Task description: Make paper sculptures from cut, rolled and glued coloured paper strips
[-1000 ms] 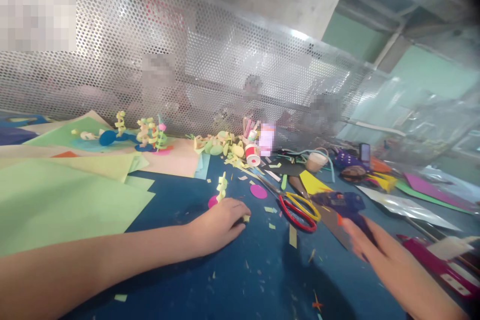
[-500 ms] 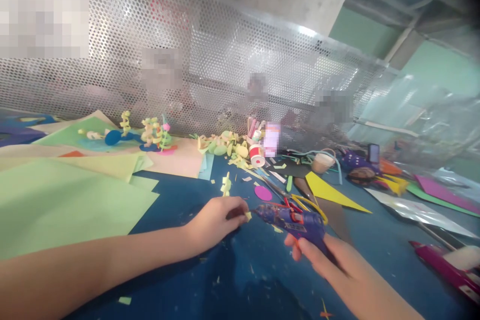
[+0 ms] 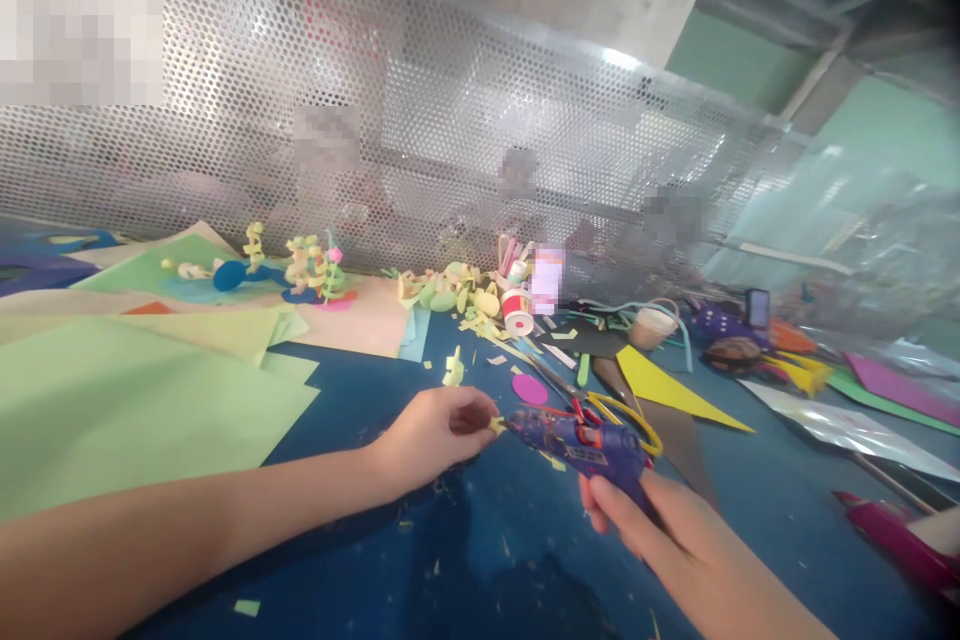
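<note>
In my right hand [image 3: 637, 510] is a dark blue glue gun [image 3: 581, 440], its nozzle aimed left. Fingertips of my left hand [image 3: 439, 430] pinch a small pale yellow foam piece [image 3: 496, 425], which the nozzle tip meets or nearly meets. A small pale yellow foam figure [image 3: 454, 367] stands upright just behind my left hand. Behind the glue gun lie scissors with yellow handles [image 3: 634, 417] and a magenta disc [image 3: 529, 389], both flat on the blue table [image 3: 360, 560].
Green sheets [image 3: 150, 410] cover the left side. Small foam figures [image 3: 304, 265] stand at the back left, beside a heap of yellow-green scraps [image 3: 450, 290]. A red-and-white cup [image 3: 517, 312] lies near them. A yellow triangle [image 3: 671, 390] and a magenta tool [image 3: 896, 535] lie right. A perforated screen [image 3: 450, 100] rises behind.
The glue gun's nozzle has come closer to the foam piece in my left hand. The view has shifted slightly, and both hands stay nearly in place.
</note>
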Demonstrator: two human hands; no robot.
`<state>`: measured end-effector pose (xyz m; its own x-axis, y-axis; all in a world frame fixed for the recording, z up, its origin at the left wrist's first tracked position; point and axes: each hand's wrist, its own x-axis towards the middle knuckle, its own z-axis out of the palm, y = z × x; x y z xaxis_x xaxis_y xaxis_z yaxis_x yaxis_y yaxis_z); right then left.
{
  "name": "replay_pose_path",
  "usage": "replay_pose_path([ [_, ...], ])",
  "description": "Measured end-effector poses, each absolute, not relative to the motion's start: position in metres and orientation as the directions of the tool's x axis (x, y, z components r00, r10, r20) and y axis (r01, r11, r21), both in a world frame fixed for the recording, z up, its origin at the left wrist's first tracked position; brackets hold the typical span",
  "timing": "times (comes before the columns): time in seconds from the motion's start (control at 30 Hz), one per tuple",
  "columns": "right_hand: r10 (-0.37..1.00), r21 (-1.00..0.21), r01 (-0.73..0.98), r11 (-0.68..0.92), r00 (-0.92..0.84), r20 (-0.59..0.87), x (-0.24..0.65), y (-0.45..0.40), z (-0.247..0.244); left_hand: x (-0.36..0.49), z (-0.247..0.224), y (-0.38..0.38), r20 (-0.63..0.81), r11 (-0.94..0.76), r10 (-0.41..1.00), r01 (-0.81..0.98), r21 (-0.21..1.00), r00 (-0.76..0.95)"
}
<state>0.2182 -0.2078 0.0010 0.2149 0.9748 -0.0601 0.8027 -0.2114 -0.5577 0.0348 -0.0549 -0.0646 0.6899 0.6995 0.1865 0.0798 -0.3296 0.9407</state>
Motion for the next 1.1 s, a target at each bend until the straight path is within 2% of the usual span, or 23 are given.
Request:
replay_pose_path([
  [0.37,0.974,-0.474,0.86,-0.19,0.226,0.019,0.213,-0.207,0.005,0.035,-0.067,-0.054,0.198,-0.323,0.709,0.062,0.944,0.676],
  [0.47,0.981,-0.476,0.865,-0.159,0.193,0.024,0.213,-0.207,0.008,0.035,-0.067,-0.053,0.189,-0.314,0.708,0.063,0.947,0.681],
  [0.67,0.98,-0.421,0.904,-0.076,0.146,0.136,0.221,-0.212,0.004,0.035,-0.068,-0.052,0.194,-0.316,0.712,0.062,0.947,0.675],
  [0.97,0.977,-0.381,0.924,-0.035,0.112,0.181,0.225,-0.211,0.002,0.035,-0.066,-0.055,0.201,-0.321,0.714,0.058,0.945,0.671],
  [1.1,0.982,-0.358,0.933,0.042,0.028,0.187,0.236,-0.216,-0.006,0.034,-0.064,-0.055,0.197,-0.328,0.709,0.07,0.942,0.677],
])
